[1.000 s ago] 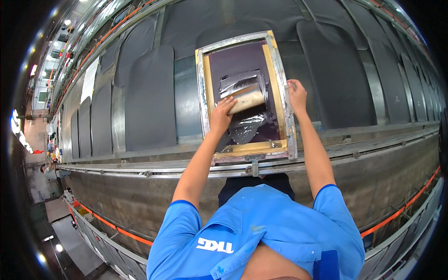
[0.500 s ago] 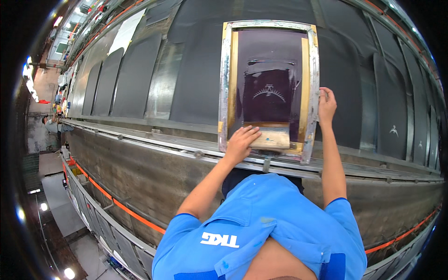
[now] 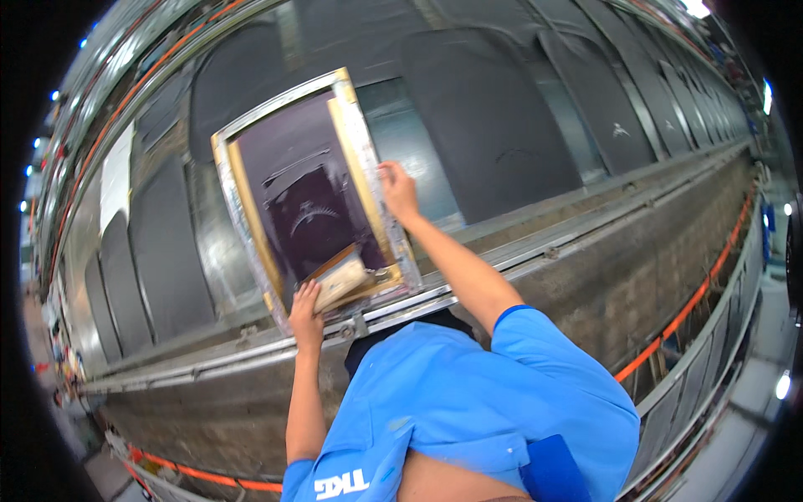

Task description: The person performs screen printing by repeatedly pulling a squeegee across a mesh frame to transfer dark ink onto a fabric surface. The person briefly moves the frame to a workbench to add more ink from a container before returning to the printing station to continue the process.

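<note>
I see black sheets (image 3: 493,117) on metal table (image 3: 397,117), orange rail (image 3: 707,279). Left hand (image 3: 306,316) pinches wooden squeegee (image 3: 341,284) low in screen frame (image 3: 360,138). Right hand (image 3: 401,192) bent at frame edge; can't tell if pinching. White letters (image 3: 341,484) on blue shirt (image 3: 468,393).

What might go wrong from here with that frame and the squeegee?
The frame might shift: the right hand is at its right rail only. The squeegee could tip or slip, since the left hand has it at one end. Glossy dark ink lies on the screen inside the frame, so a careless touch might smear it.
</note>
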Tool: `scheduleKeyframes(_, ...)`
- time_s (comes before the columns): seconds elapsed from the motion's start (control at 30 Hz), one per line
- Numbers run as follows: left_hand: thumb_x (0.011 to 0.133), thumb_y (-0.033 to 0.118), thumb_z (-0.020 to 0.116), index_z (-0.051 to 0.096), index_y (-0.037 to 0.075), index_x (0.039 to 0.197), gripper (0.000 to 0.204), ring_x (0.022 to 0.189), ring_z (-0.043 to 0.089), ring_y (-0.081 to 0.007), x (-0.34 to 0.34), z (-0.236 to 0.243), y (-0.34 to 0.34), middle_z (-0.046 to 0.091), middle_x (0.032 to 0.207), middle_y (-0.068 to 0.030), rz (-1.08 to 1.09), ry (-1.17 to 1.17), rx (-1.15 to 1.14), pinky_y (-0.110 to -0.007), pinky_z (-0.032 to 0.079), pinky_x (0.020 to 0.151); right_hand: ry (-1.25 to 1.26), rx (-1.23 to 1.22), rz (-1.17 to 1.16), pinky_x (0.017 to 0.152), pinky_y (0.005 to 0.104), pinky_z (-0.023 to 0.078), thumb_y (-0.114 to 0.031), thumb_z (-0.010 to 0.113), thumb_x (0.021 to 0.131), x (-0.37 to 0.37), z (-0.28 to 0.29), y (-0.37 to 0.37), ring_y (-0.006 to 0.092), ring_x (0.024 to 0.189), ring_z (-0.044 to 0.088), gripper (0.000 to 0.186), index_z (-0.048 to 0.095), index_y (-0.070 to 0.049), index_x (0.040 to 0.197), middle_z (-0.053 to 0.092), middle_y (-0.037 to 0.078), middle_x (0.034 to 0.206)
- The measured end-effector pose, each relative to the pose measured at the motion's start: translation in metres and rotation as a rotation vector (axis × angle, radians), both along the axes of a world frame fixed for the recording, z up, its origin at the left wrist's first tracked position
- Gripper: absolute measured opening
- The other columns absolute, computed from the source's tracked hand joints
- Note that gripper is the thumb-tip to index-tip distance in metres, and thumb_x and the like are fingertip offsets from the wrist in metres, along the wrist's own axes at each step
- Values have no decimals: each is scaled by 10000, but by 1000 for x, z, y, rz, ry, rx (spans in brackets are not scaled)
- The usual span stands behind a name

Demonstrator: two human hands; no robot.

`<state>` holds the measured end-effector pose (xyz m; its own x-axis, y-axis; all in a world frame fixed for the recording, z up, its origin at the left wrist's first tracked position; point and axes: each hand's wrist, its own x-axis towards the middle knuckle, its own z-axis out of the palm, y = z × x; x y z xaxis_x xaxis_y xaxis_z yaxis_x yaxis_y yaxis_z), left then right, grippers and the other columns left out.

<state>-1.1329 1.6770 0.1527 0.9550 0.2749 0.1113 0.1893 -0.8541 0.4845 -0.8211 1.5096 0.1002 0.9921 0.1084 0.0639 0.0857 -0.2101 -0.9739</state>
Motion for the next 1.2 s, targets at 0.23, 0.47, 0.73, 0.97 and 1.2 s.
scheduleKeyframes(0.23, 694, -167, 629, 689, 72, 1250, 609, 1243, 593, -317, 11, 12, 5, 667, 1298, -116, 148, -88, -123, -402, 441, 1079, 10, -63, -22, 563, 408, 435, -203, 600, 981, 3, 7, 2, 279, 538, 590, 168, 665, -97, 1095, 584, 176, 638)
scheduleKeyframes(0.47, 703, -153, 638, 707, 88, 1209, 565, 1168, 634, -312, 55, 12, 64, 685, 1244, -110, 61, -95, -60, -402, 476, 1036, 52, -166, 13, 616, 435, 461, -203, 608, 977, 11, -8, 11, 336, 602, 622, 167, 672, -101, 1094, 627, 199, 701)
scheduleKeyframes(0.73, 742, -41, 714, 719, 123, 1168, 457, 1118, 650, -311, 160, 8, 141, 711, 1184, -95, -138, -59, -86, -392, 512, 966, -298, -865, 348, 946, 436, 475, -284, 778, 824, 24, 60, 6, 321, 1145, 540, 476, 669, -114, 1255, 568, 130, 1247)
scheduleKeyframes(0.97, 761, 51, 709, 764, 145, 1088, 344, 919, 700, -355, 274, 25, 191, 729, 977, -162, -195, 76, -143, -416, 553, 823, -265, -731, 719, 971, 421, 495, -202, 764, 814, 84, 96, 105, 333, 1144, 617, 431, 678, -72, 1215, 671, 145, 1200)
scheduleKeyframes(1.2, 728, 22, 712, 765, 182, 1091, 400, 1014, 667, -293, 235, 12, 154, 739, 1046, -73, -138, 79, 27, -398, 534, 880, -403, -506, 592, 977, 431, 498, -32, 716, 762, 31, 36, 79, 359, 1100, 628, 368, 683, -19, 1129, 692, 161, 1145)
